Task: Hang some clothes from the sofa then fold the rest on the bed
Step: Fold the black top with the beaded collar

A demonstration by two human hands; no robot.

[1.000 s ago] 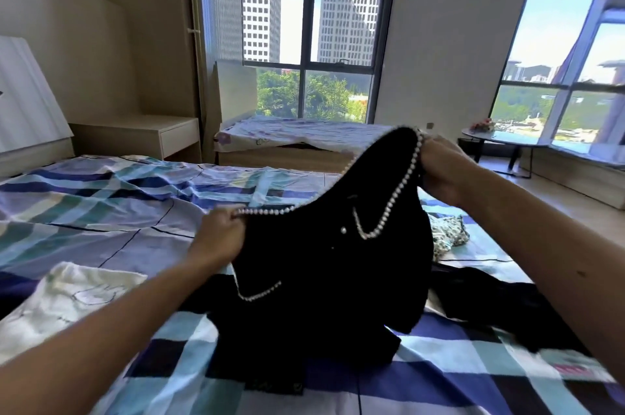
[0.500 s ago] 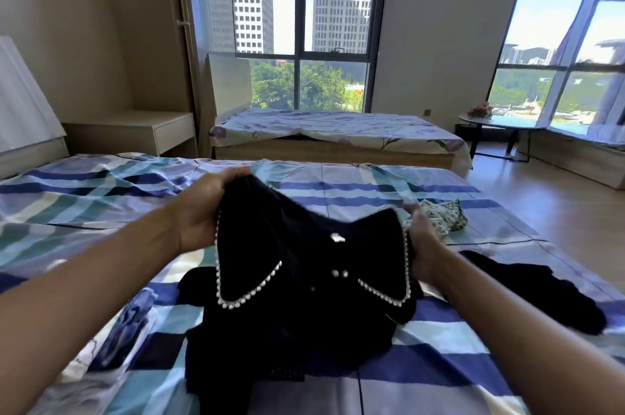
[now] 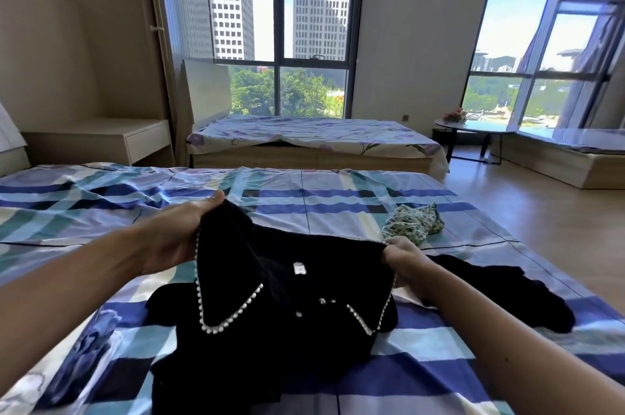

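Note:
A black top (image 3: 280, 313) with a pearl-trimmed collar is stretched between my hands just above the bed (image 3: 338, 208), which wears a blue plaid cover. My left hand (image 3: 176, 238) grips its left shoulder. At the right shoulder, my right hand (image 3: 404, 260) pinches the fabric. The collar faces me and the garment's lower part lies bunched on the cover. A second black garment (image 3: 500, 292) lies flat on the bed to the right, partly behind my right arm. A small green floral garment (image 3: 414, 223) sits crumpled beyond my right hand.
A second bed (image 3: 314, 137) with a floral sheet stands behind, under the window. A wooden nightstand (image 3: 101, 140) is at the back left. At the back right stands a round side table (image 3: 473, 133) with flowers. Wooden floor runs along the right.
The black top was held high and tilted a second ago; both hands have lowered it and spread it wide, collar toward me, its lower part now on the bed.

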